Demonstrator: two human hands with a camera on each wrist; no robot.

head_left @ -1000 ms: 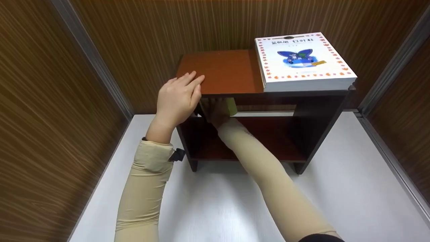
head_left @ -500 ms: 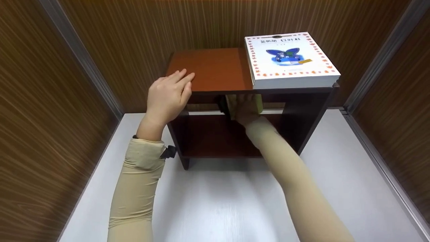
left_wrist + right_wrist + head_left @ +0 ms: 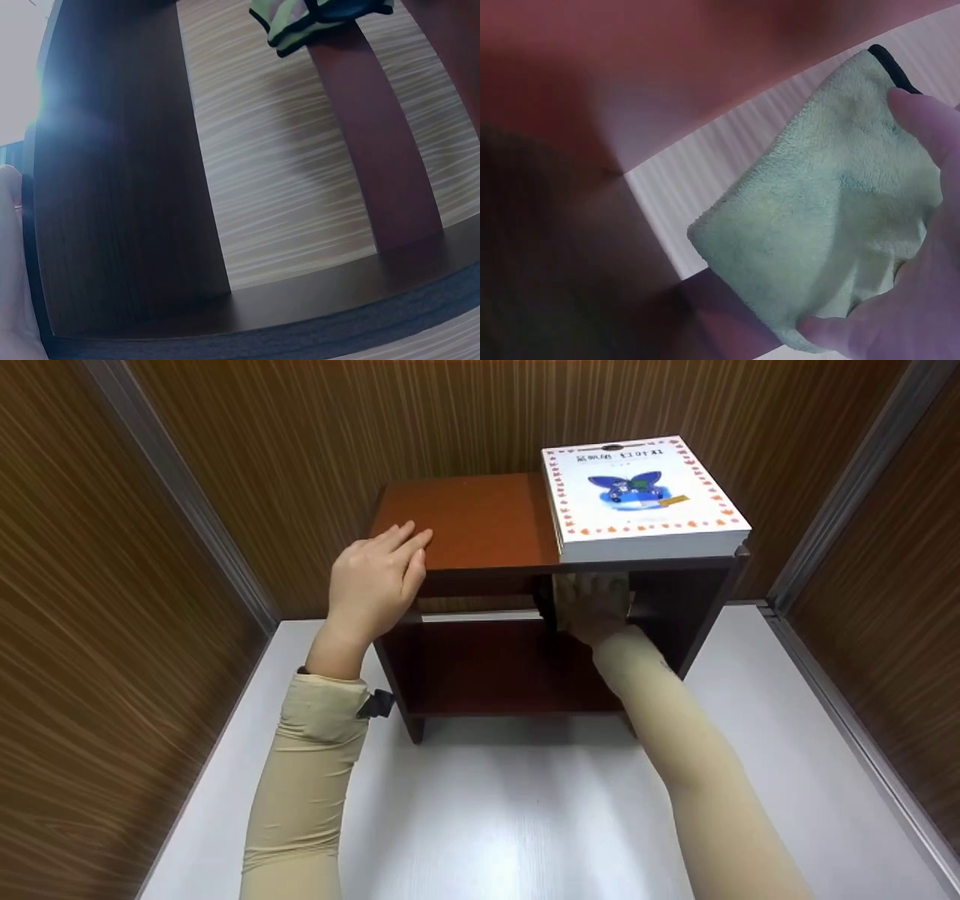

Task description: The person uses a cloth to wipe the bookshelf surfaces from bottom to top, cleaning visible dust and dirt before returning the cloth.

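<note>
My left hand [image 3: 379,574] rests on the left front of the brown top of a small dark wooden shelf unit [image 3: 480,521], its fingers stretched over the board. Part of that hand [image 3: 15,277] shows at the left edge of the left wrist view. Inside the unit, just under the top, my right hand [image 3: 596,607] holds a pale green towelling cloth [image 3: 802,210] with dark edging. Thumb and fingers grip the cloth at its edges in the right wrist view. Folds of the same cloth [image 3: 307,26] appear at the top of the left wrist view.
A thick white book [image 3: 652,502] with a butterfly on its cover lies on the right half of the top. Below is a reddish-brown lower shelf [image 3: 495,667]. Wood-grain walls [image 3: 465,412] surround the white table [image 3: 465,825].
My right hand has moved rightward with the cloth beneath the top, from the left part of the opening to the right. The left hand stays on the top. The view has shifted slightly.
</note>
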